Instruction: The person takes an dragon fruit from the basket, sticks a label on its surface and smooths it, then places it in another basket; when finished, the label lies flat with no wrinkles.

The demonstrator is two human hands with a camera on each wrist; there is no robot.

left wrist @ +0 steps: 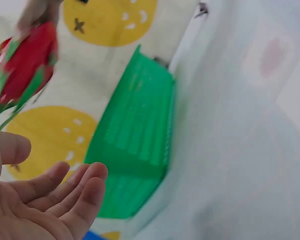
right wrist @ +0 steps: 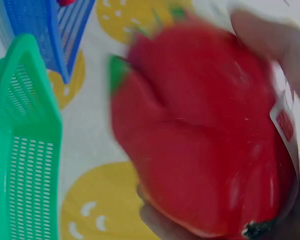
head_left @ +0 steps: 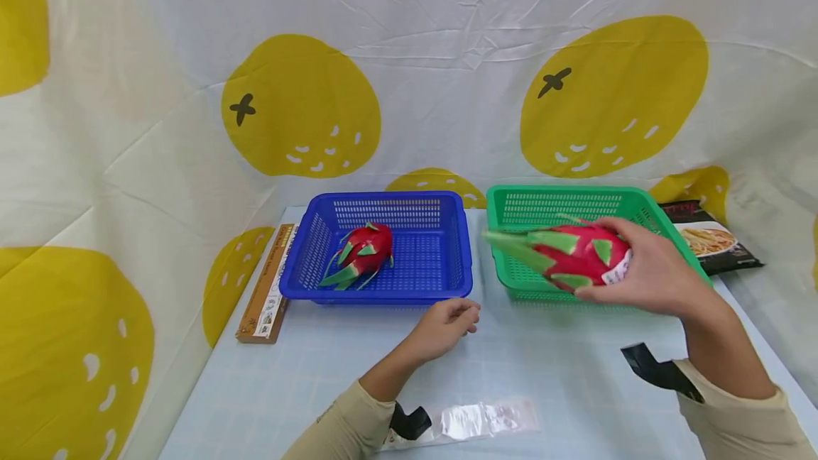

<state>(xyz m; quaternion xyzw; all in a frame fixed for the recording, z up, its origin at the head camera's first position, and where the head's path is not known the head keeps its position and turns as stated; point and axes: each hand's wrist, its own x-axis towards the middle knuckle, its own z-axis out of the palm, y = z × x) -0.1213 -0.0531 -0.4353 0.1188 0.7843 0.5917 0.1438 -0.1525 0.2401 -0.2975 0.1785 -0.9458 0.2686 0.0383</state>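
My right hand grips a red dragon fruit with green scales and a white label, holding it above the green basket. In the right wrist view the dragon fruit fills the middle, blurred, with fingers and thumb around it. A second dragon fruit lies in the blue basket, toward its left side. Near that basket's front right corner is my left hand, its fingers loosely bent. The left wrist view shows the left hand with nothing in it.
A long brown box lies left of the blue basket. Behind the green basket's right side rests a black food packet. A clear plastic wrapper lies at the front of the table, and a fruit-patterned cloth hangs behind.
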